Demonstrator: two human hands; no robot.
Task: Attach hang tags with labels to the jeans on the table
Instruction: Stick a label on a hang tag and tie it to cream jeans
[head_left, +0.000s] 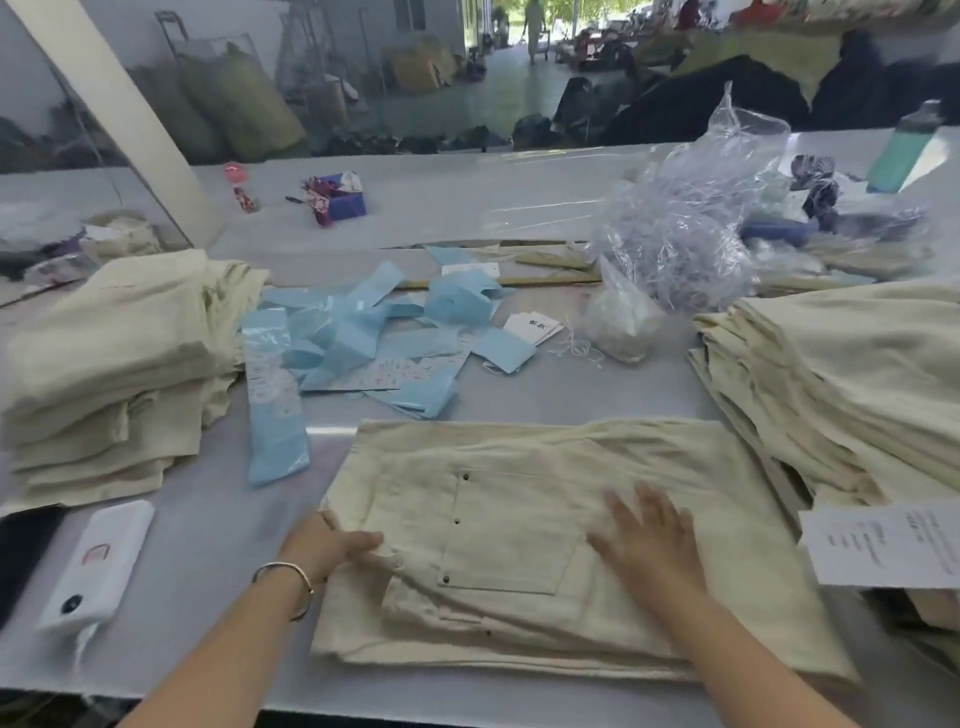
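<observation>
While the folded jeans (545, 540) are being held flat on the table (218, 519) directly below the camera, no hang tag is being carried by either hand. In the head view, the only view given, the left hand (332, 545) is being kept at the garment's left edge, its fingers curled round the folded cloth there, and the right hand (649, 540) is being laid flat on the fabric with fingers spread, just right of the riveted back pocket (511, 530). The pocket is lying between the two hands, and the long axis of the folded jeans is running left to right across both palms.

The hang tags (532, 328), white cards with loose string (576, 348), are lying well ahead of the right hand and slightly to its left, beyond the garment's far edge, beside the litter of blue label strips (343, 338). The right hand is judged the nearer one for fetching a tag, since a bare strip of table is being left open between the garment and the cards.

Room is being narrowed sideways: a stack of folded jeans (114, 374) is sitting well to the left of the left hand, a taller stack (852, 374) is close on the right of the right hand, and a printed sheet (883, 543) is overhanging just beside that wrist. A white device (98, 561) is lying left of the left forearm.
</observation>
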